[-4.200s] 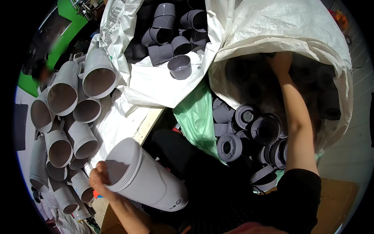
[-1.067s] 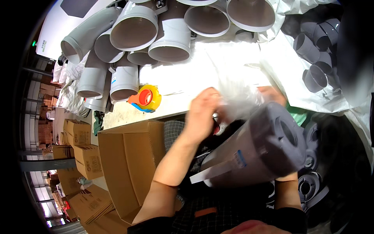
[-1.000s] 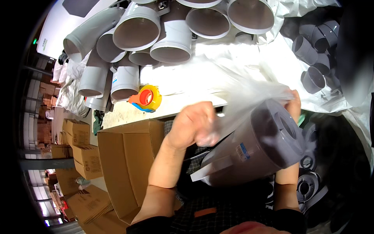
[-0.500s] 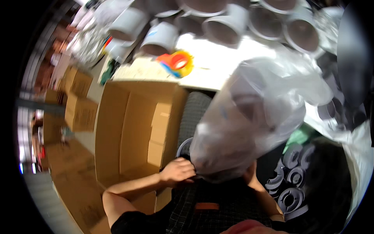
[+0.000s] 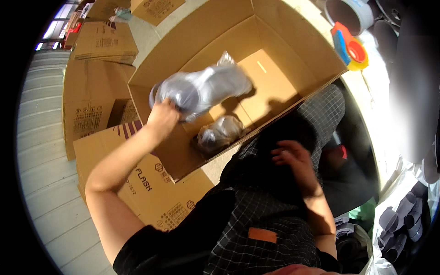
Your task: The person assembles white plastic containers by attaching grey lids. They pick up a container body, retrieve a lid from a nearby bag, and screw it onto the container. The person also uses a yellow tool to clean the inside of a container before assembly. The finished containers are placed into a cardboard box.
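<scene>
My left hand (image 5: 162, 118) is closed on the near-left end of a grey pipe fitting wrapped in clear plastic (image 5: 220, 85). The fitting is tilted over the inside of an open cardboard box (image 5: 293, 50), and its grey ring-shaped end shows by my fingers. A second plastic-wrapped bundle (image 5: 223, 130) lies in the box's near corner. Over my lap, apart from the box, my right hand (image 5: 297, 160) is held with bent, spread fingers and nothing in it.
Closed cardboard boxes (image 5: 103, 41) stand to the left, and a printed one (image 5: 137, 183) lies below the open box. On the table at right are a red, blue and yellow ring-shaped thing (image 5: 354, 48) and grey pipe fittings (image 5: 350, 16). A white sack (image 5: 389, 215) with grey parts is lower right.
The view has swung left toward the box. Earlier both hands were at a large plastic bag over my lap; now my left hand holds a wrapped fitting at the box and my right hand is free.
</scene>
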